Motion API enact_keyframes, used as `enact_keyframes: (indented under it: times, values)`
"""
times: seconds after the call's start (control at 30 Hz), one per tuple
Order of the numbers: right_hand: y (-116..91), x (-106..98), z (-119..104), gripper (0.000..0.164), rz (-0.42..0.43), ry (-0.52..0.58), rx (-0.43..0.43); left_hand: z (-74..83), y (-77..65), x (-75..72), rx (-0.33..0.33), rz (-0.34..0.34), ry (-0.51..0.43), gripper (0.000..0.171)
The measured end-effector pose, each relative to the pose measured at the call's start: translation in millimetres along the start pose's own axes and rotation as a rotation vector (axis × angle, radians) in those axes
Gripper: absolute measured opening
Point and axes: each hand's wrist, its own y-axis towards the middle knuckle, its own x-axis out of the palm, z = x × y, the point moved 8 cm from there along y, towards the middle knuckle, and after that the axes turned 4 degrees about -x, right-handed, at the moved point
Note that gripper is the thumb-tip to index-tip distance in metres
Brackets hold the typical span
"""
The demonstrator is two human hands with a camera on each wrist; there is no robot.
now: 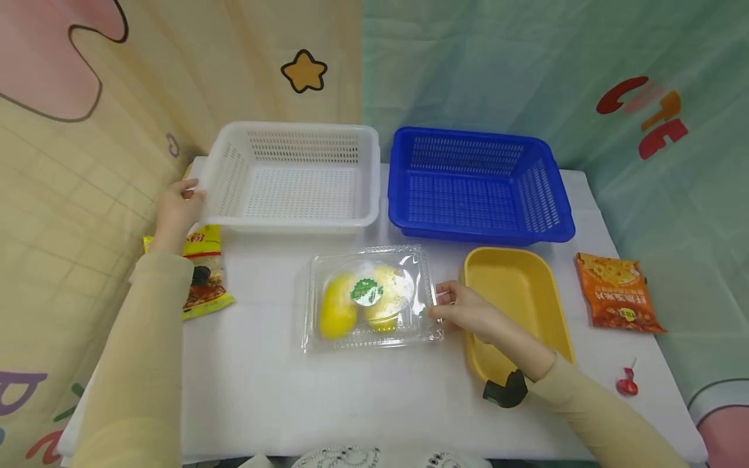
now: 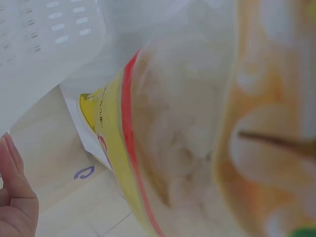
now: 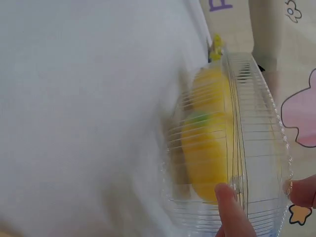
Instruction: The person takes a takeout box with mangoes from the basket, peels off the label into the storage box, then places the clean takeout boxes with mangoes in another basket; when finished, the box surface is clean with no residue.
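Observation:
A clear plastic clamshell box with two yellow mangoes inside and a green-and-white sticker on its lid is near the middle of the white table. My right hand pinches the box's right edge, thumb and fingers apart along it; the right wrist view shows the ridged box tilted. My left hand is at the left side of a white perforated basket, its fingers bent at the rim. Under the left wrist lies a yellow food packet, partly hidden by the arm.
A blue perforated basket stands right of the white one. In front of it is a yellow tray, partly beneath the right forearm. An orange snack bag and a small red-wrapped candy lie at the right. Patterned curtains surround the table.

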Motion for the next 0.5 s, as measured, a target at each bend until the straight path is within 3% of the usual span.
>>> enact_keyframes:
  times: [0.27,0.37,0.5]
  values:
    - [3,0,10,0.063,-0.007,0.029,0.055,-1.0,-0.2,-0.1,-0.018,0.012,0.005,0.053]
    - [4,-1,9,0.065,-0.011,0.037,0.059,3.2,-5.7,-0.3,0.024,0.086,-0.003,0.05]
    - [4,-1,7,0.07,-0.02,0.036,0.053,20.2,-28.3,-2.0,0.178,0.249,-0.035,0.044]
